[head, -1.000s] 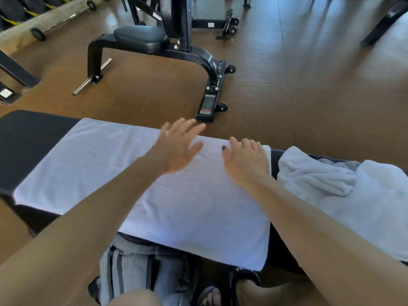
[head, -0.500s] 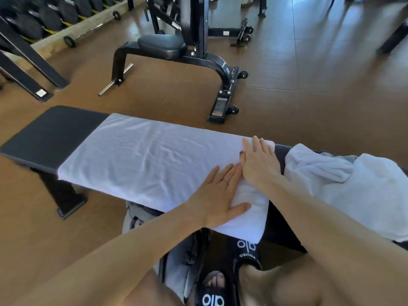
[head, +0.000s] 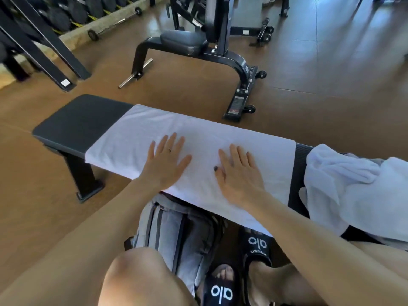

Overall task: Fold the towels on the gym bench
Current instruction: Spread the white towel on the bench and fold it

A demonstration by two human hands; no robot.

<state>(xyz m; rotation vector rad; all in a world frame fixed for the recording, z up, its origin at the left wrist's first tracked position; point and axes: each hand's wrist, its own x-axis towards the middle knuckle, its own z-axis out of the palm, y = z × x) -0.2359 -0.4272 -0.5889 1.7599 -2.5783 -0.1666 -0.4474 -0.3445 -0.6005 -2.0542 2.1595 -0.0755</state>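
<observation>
A white towel (head: 198,140) lies flat along the black gym bench (head: 77,120), its near edge hanging over the front. My left hand (head: 165,163) presses flat on the towel's middle left, fingers straight and spread. To its right, my right hand (head: 238,173) also lies flat on the towel with straight fingers. A crumpled pile of white towels (head: 353,188) sits on the bench's right end, apart from the flat towel.
A grey striped bag (head: 176,235) stands on the floor under the bench by my knee and black slides (head: 258,248). Another black bench machine (head: 198,47) stands beyond on the brown floor. Dumbbells on a rack (head: 59,16) line the far left.
My left hand slid left from beside the right hand to the towel's middle left. My right hand moved left from the towel's right end. The view shifted back.
</observation>
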